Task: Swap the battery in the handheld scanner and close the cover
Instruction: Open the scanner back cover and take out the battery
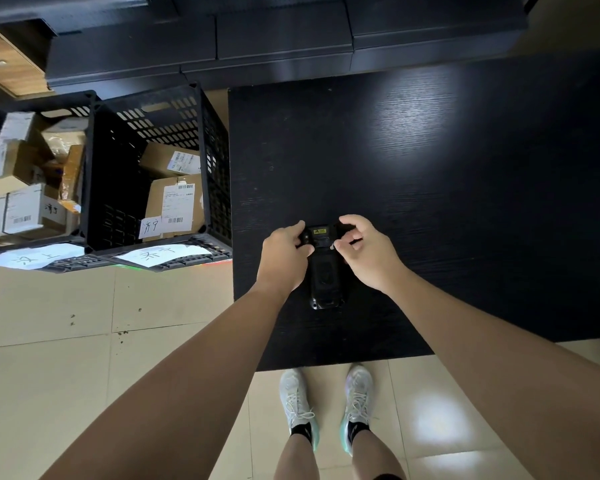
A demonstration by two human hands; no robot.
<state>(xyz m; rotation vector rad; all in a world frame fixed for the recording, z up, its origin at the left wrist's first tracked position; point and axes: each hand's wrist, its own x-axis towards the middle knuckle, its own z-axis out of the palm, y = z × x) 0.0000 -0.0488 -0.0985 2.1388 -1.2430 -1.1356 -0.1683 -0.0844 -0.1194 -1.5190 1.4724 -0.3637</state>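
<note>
Both hands' grip flanks scanner top, face-down on table.

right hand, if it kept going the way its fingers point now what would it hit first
Its fingers curl leftward onto the scanner, so the right hand would likely meet the scanner's upper body first, near the small metal fastener, with the left hand just beyond. Depth is uncertain.

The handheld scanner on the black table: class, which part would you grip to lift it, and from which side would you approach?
Grip the narrow lower body of the handheld scanner across its two long edges, coming from above. It lies flat, back up, lengthwise toward the person, so those edges are probably easiest to pinch. The left hand and right hand already crowd the wider head end.
</note>
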